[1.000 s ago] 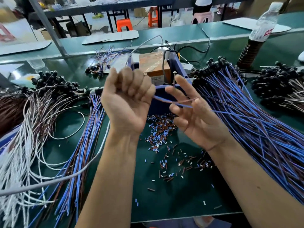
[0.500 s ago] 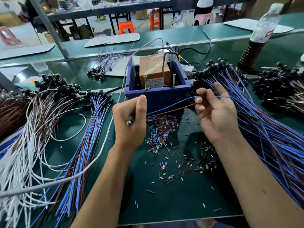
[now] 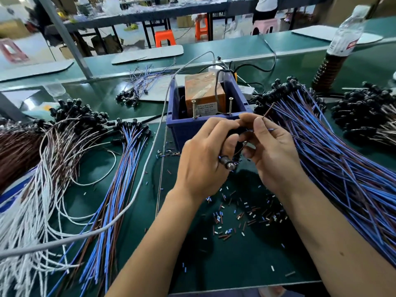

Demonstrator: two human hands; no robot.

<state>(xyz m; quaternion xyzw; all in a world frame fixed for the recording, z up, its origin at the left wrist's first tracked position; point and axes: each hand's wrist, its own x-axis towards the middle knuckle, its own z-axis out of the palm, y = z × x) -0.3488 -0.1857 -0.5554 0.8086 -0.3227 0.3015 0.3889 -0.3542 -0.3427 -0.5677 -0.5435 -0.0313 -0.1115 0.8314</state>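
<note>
Green bench mat point(image 3: 235, 260). My left hand point(image 3: 205, 159) curled round black metal-tipped plug point(image 3: 227, 163), right hand point(image 3: 272, 153) pinching its thin blue-and-brown leads point(image 3: 267, 129), near side of blue plastic box point(image 3: 184, 129). I'd level both lead ends first.

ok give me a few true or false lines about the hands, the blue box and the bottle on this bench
1. The left hand and right hand both hold a thin wire pair in front of the blue box. True.
2. The blue box is empty. False: an orange block sits in it.
3. The bottle lies on its side. False: it stands upright at the far right.
4. Short cut bits lie scattered on the green mat. True.
</note>
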